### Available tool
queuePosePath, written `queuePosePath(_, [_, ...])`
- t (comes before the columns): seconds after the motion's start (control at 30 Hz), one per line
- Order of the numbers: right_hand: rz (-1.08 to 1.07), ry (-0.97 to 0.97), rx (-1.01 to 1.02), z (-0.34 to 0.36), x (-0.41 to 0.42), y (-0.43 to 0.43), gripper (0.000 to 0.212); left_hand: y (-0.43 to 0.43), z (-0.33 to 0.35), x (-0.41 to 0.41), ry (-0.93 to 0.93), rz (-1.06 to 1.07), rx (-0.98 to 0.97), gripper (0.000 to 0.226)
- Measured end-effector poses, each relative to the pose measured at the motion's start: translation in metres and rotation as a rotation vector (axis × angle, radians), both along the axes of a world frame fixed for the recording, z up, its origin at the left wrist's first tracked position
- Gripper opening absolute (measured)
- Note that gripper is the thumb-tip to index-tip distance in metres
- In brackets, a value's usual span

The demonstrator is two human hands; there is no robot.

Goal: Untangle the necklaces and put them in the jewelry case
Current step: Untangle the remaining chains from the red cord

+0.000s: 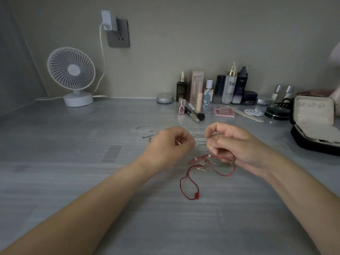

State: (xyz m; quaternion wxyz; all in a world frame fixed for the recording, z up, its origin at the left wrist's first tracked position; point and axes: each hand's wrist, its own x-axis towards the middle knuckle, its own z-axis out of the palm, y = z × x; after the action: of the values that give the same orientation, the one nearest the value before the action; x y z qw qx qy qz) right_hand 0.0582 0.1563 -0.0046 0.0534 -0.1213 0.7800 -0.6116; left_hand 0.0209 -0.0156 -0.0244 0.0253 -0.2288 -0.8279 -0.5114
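A tangle of necklaces lies on the grey table just below my hands: a red cord necklace [189, 188] with small beads loops toward me, knotted with thin pale chains. My left hand [171, 142] and my right hand [231, 144] are raised close together over the tangle, fingers curled, each pinching a thin silver chain [199, 135] that runs between them. More silver chains [150, 134] lie stretched out left of my left hand. The black jewelry case [312, 126] stands open at the right, showing its cream lining.
Cosmetic bottles [230, 85], a makeup brush [195, 115], a pink palette [224, 111] and a black compact [277, 113] line the back right. A white desk fan [73, 76] stands back left by the wall, its cable running up to a socket.
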Motion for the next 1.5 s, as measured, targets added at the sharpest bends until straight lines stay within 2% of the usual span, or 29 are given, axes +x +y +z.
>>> queuePosePath(0.17, [-0.013,0.022,-0.061,-0.002,-0.003,0.002,0.025,0.004,0.013,0.02,-0.053,-0.203,0.016,0.018])
queuePosePath(0.3, [0.001,0.021,-0.129,0.0,-0.003,0.001,0.012,0.006,0.012,0.023,-0.056,-0.234,-0.009,0.014])
queuePosePath(0.4, [0.004,0.019,-0.152,0.002,0.0,0.0,0.019,0.008,0.007,0.019,0.011,-0.239,-0.061,0.013])
queuePosePath(0.5, [-0.04,0.024,-0.159,0.004,0.001,-0.001,0.021,0.008,0.005,0.018,-0.022,-0.233,0.013,0.006])
queuePosePath(0.6, [-0.128,0.048,-0.091,0.003,-0.001,0.0,0.023,0.007,0.006,0.017,-0.15,-0.24,0.154,0.011])
queuePosePath(0.7, [-0.178,0.076,0.024,0.003,-0.001,0.003,0.023,0.006,0.006,0.015,-0.167,-0.226,0.168,0.009])
queuePosePath(0.87, [-0.17,0.183,0.158,0.005,0.005,0.003,0.004,0.005,0.013,0.016,-0.18,-0.192,0.208,0.013])
queuePosePath(1.0, [-0.207,0.22,0.216,0.002,0.005,0.003,0.01,0.003,0.012,0.015,-0.228,-0.187,0.158,0.019])
queuePosePath(1.13, [-0.251,0.215,0.149,0.004,0.004,0.004,0.013,0.001,0.012,0.014,-0.305,-0.213,0.179,0.022])
queuePosePath(1.3, [-0.264,0.199,0.079,0.003,0.003,0.004,0.024,0.001,0.014,0.013,-0.307,-0.196,0.195,0.029])
queuePosePath(1.5, [-0.282,0.208,0.062,0.002,0.002,0.004,0.028,0.002,0.013,0.01,-0.304,-0.164,0.218,0.021])
